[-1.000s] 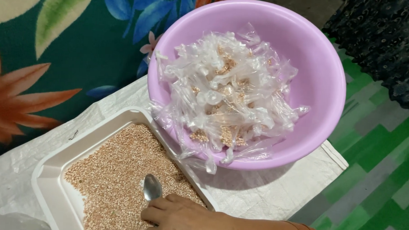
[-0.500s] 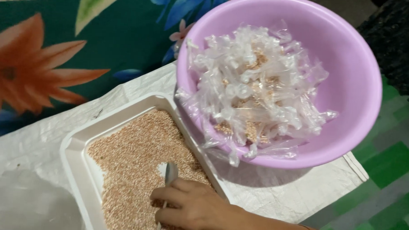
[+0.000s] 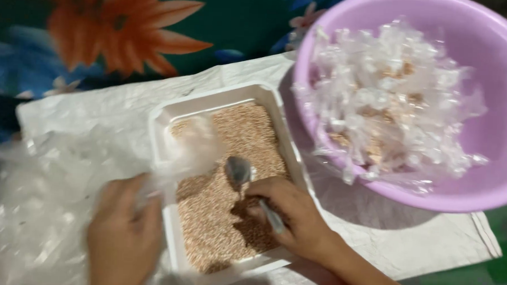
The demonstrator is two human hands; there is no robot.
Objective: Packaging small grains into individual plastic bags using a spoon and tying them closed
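One white tray (image 3: 163, 118), rectangular, taken as the landmark; one layer of small tan grains (image 3: 229, 181) spread across its floor. One metal spoon (image 3: 240, 171), bowl end resting on the grains near the tray's middle, handle running back toward the tray's near right corner. One right hand (image 3: 287, 208) over that corner, fingers curled closed round the spoon handle, the bowl of the spoon sticking out just beyond the fingertips, toward the tray's far side. One left hand (image 3: 124, 230) at the tray's left rim, blurred; fingers bent and pinching a thin clear plastic bag (image 3: 194, 143), which rises from the grip and drapes over the tray's left half, above the grains. How tightly pinched, hard to tell through the blur.

One heap of loose clear plastic (image 3: 44, 191) left of the tray, beside and beneath the left hand, too smeared to count as separate bags. One lilac basin (image 3: 488, 184) right of the tray and just beside its right rim, holding a pile of small filled bags (image 3: 395, 102), clear with tan contents, too many and too tangled to count. One white woven sack (image 3: 396, 243) spread flat under the tray and the basin. One flowered cloth (image 3: 128, 26), orange on dark green, beyond the tray's far side.
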